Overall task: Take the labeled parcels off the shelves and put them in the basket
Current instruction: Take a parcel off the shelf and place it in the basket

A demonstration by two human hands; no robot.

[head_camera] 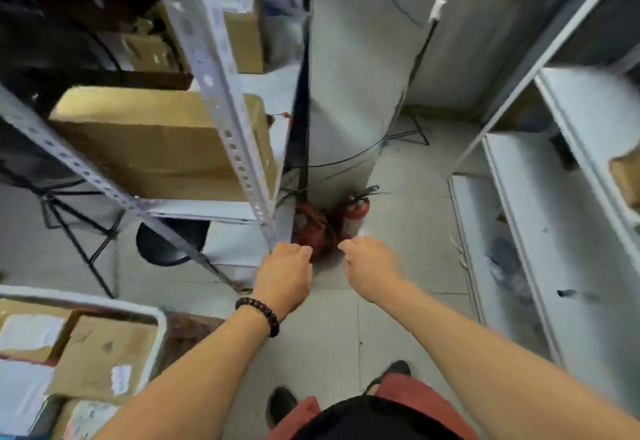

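Observation:
A white basket (157,315) at the lower left holds several labeled cardboard parcels (104,356). A large brown parcel (152,143) lies on the left metal shelf (194,209), with smaller parcels (242,38) on the shelf level behind it. A brown parcel (625,176) pokes in at the right edge on the right shelving (540,218). My left hand (284,273), with a bead bracelet on the wrist, and my right hand (369,266) are both stretched out over the floor with fingers curled in and nothing in them.
Two red fire extinguishers (332,225) stand on the floor at the wall corner just beyond my hands. A black round stool (169,242) sits under the left shelf. Cables run down the wall. The tiled aisle (398,318) runs between the two shelving units.

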